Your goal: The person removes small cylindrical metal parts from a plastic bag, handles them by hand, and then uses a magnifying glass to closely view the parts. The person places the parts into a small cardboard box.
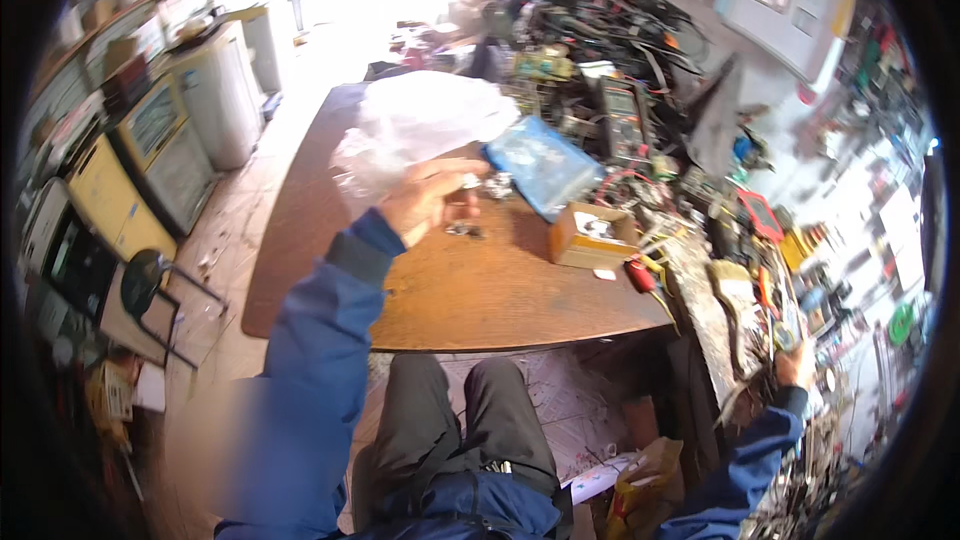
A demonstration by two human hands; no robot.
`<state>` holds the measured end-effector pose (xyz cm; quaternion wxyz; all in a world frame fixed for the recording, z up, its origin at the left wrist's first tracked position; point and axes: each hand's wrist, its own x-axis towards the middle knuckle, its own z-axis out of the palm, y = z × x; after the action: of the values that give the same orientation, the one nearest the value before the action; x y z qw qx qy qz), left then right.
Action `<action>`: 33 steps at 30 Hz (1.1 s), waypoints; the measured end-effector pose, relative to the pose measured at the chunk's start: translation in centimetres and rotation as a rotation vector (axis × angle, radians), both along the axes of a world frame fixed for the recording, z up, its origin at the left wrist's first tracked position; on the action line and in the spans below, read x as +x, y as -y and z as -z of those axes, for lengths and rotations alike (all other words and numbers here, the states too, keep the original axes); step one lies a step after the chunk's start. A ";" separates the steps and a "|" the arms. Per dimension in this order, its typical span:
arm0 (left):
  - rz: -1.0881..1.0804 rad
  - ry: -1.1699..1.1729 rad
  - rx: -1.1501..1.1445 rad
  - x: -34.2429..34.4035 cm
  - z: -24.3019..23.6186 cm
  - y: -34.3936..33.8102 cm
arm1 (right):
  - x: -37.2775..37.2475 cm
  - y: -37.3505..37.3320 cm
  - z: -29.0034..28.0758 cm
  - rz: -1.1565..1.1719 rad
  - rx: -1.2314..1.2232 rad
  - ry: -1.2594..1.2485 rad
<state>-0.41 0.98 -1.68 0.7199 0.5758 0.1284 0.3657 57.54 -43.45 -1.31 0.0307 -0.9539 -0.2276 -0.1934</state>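
My left hand (pixel 430 202) is above the wooden table (pixel 450 295), its thumb and fingers curled round a small pale piece (pixel 471 181) too blurred to name. Just past the fingertips sits a small shiny metal part (pixel 497 185), and below them lie small dark metal bits (pixel 465 231). A crumpled clear plastic bag (pixel 430 115) spreads beyond this hand, with a flat blue packet (pixel 545 165) to its right. Far to the right, my right hand (pixel 797 365) reaches in among tools on the side bench; blur and clutter hide its fingers.
A small open cardboard box (pixel 590 250) with white pieces stands at the table's right, beside a red-handled tool (pixel 640 275). A multimeter (pixel 622 120) leans against heaped cables (pixel 610 35). A brush (pixel 735 290) lies on the cluttered bench. A dark stool (pixel 148 285) stands at left.
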 end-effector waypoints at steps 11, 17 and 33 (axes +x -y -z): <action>0.003 0.008 -0.040 6.3 -1.9 5.8 | -16.7 -4.2 -6.3 -0.372 0.538 0.039; 0.394 -0.009 -0.261 22.6 -1.9 13.8 | -19.5 -2.6 -2.0 -0.414 1.025 -0.203; 0.536 0.085 -0.454 36.7 3.7 19.9 | -20.4 -5.4 3.2 -0.338 1.407 -0.279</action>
<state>36.27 -18.88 -5.37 0.9046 0.3986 0.0204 0.1495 37.17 -38.00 -4.56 0.6934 -0.6763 -0.1874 -0.1631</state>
